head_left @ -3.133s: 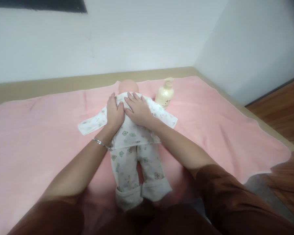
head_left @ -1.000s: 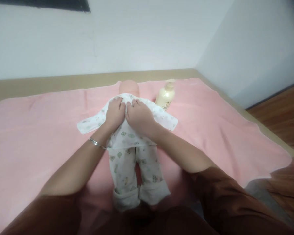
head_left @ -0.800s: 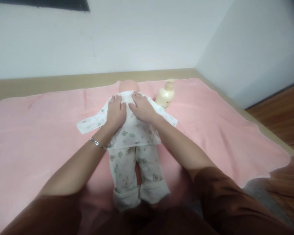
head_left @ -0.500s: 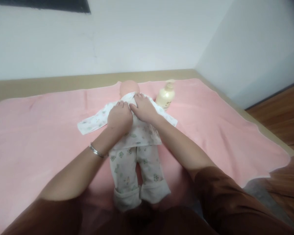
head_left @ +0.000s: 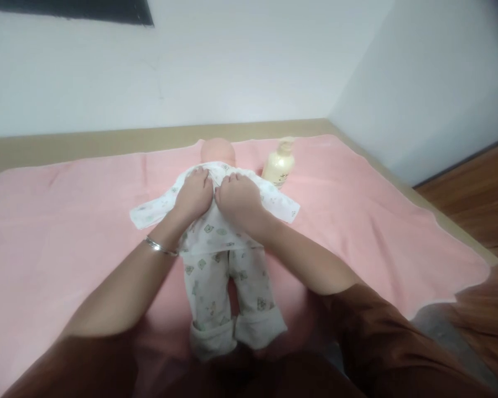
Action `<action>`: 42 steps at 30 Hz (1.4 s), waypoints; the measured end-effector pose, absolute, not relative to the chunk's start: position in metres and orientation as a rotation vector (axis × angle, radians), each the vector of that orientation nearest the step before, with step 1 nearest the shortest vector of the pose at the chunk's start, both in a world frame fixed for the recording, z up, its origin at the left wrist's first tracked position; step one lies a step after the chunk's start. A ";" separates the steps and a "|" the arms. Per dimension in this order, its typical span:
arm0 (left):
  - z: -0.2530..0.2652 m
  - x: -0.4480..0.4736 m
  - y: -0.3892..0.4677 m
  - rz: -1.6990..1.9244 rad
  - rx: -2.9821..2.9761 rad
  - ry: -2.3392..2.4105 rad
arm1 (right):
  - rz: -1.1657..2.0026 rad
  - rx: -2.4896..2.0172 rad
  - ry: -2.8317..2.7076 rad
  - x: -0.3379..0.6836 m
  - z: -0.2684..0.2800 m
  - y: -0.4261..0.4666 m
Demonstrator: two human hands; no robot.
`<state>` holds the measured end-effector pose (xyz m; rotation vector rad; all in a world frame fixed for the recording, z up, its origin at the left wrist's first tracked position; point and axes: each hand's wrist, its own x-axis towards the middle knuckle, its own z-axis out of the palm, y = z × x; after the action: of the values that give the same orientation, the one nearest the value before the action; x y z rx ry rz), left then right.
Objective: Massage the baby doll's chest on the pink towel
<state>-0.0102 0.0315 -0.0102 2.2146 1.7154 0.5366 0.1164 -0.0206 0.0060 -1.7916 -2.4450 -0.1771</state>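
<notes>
A baby doll point(head_left: 218, 151) lies on its back in a white printed shirt point(head_left: 216, 229) and matching trousers point(head_left: 207, 287) with rolled-up cuffs. Both sleeves are spread out to the sides. My left hand point(head_left: 195, 192), with a silver bangle on the wrist, is on the upper chest, fingers curled on the shirt beside its front edge. Close by, my right hand point(head_left: 239, 199) is closed on the other side of the same front, thumb toward the middle. The fingertips and the cloth pinched in them are partly hidden.
A cream pump bottle point(head_left: 279, 166) stands just right of the doll's shoulder. Under everything lies a pink blanket point(head_left: 83, 232) on a tan surface point(head_left: 157, 138). A white wall point(head_left: 232, 66) rises behind, and wooden flooring point(head_left: 473, 188) shows at the right.
My right hand has come down from the collar, and its spread fingers have curled. My left hand has shifted slightly up and to the left. The shirt's neckline now lies more open to view.
</notes>
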 end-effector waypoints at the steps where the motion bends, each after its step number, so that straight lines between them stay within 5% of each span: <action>1: -0.013 -0.010 0.033 0.544 2.229 1.725 | -0.147 -1.769 -2.423 0.118 0.005 -0.016; 8: -0.008 -0.005 0.019 0.452 2.414 1.852 | 0.277 -1.876 -2.111 0.135 -0.001 0.019; 15: 0.003 0.003 -0.005 0.160 2.771 1.646 | 0.290 -1.822 -2.167 0.144 -0.004 0.025; 28: -0.037 -0.015 0.047 0.874 2.086 1.669 | -0.153 -1.667 -2.309 0.118 -0.009 -0.002; 42: -0.027 -0.007 0.031 0.719 2.303 1.721 | 0.387 -1.797 -2.114 0.140 -0.005 0.025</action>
<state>-0.0071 0.0309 -0.0270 2.3026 1.7214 0.7193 0.1402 0.0252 -0.0045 -1.7970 -2.1138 0.3873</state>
